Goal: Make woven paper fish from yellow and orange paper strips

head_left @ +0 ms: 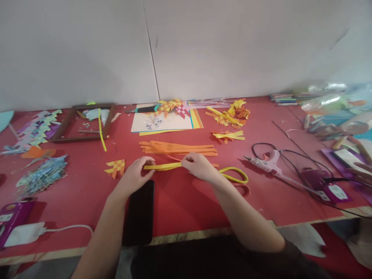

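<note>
My left hand [138,174] curls round the left end of a yellow paper strip [164,167], thumb below and fingers above. At the strip's right end, my right hand [197,166] is closed in a pinch. A thin orange strip [168,155] curves down to the right fingertips; whether it is held is unclear. Just beyond both hands lies a bundle of orange paper strips [186,148]. A small woven yellow-and-orange paper piece [116,167] sits left of my left hand. Yellow-handled scissors [236,176] lie by my right wrist, partly hidden.
A black phone [141,217] lies near the table's front edge. To the right are a glue gun [266,162] and its cord. Paper sheets [165,123] with small shiny bits, a brown frame [83,139], yellow scraps [229,116] and a blue fringed bundle [43,176] surround the work area.
</note>
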{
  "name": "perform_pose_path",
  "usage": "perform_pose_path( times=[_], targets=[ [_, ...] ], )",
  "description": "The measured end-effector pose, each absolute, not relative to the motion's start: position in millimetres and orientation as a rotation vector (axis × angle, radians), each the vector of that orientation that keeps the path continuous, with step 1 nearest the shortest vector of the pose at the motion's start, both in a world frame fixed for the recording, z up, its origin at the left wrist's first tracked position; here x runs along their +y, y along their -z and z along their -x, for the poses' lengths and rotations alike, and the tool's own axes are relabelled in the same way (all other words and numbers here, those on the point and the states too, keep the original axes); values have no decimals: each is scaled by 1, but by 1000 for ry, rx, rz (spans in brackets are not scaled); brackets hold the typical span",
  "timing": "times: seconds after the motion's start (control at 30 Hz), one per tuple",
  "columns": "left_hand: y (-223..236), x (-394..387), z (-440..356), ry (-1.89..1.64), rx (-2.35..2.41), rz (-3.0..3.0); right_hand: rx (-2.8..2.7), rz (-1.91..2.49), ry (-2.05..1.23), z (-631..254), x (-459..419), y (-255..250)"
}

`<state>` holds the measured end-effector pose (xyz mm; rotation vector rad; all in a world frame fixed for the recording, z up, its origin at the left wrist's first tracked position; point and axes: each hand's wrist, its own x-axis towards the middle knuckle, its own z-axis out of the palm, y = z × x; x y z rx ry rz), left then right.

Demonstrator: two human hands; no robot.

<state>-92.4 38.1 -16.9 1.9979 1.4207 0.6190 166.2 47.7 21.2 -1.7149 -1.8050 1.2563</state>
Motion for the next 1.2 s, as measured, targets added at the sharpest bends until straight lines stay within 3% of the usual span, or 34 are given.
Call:
perform_pose_path(
  times=[0.6, 0.77, 0.93, 1.2],
  targets=[
    [3, 28, 88, -759, 1193, -1492, -1142, 1473, -1610, -185, 55, -12],
    [7, 28, 90, -734, 1154, -1577, -1174, 1504, -1567, -185, 52, -23],
    [-8, 22, 72, -1059, 1135, -1685, -1309, 1584, -1527, -174, 42, -45],
    [-48, 24, 38, -932, 1078, -1841, -1646, 1418, -1460, -159, 31, -76]
  ],
)
